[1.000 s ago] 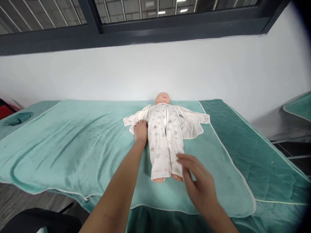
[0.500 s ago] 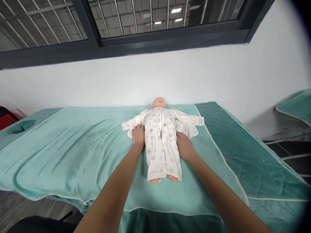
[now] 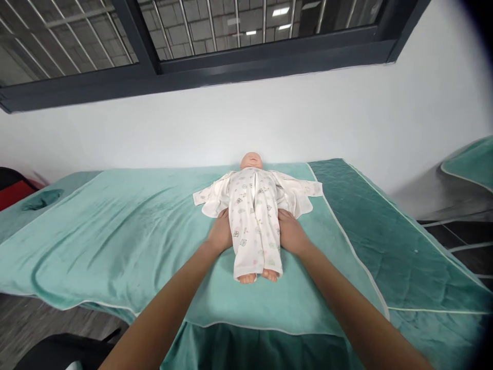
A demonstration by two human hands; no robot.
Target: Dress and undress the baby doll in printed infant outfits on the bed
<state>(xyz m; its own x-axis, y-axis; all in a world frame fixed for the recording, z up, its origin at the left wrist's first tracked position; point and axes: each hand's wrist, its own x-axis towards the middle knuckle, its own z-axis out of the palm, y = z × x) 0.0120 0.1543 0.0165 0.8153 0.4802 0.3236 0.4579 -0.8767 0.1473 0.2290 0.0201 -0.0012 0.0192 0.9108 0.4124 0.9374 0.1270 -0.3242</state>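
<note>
A baby doll (image 3: 251,160) lies on its back on the green bed cover, head toward the wall and feet toward me. Its white patterned trousers (image 3: 253,221) reach up over the chest, and bare toes show below the hems. A pale long-sleeved top (image 3: 300,194) spreads out on both sides. My left hand (image 3: 221,231) grips the trousers' left edge at about thigh height, its thumb hidden. Opposite it, my right hand (image 3: 291,232) holds the right edge, with the fingertips partly tucked against the cloth.
The light green cover (image 3: 127,231) has folds on the left. A darker quilted cover (image 3: 370,221) lies to the right. Behind stands a white wall (image 3: 173,128) below a dark window frame (image 3: 269,57). A black-and-red object (image 3: 15,192) sits far left, and a black item (image 3: 57,352) at lower left.
Both my hands have slid down the trousers toward the feet. The trouser legs are closer together, and the right leg has moved inward.
</note>
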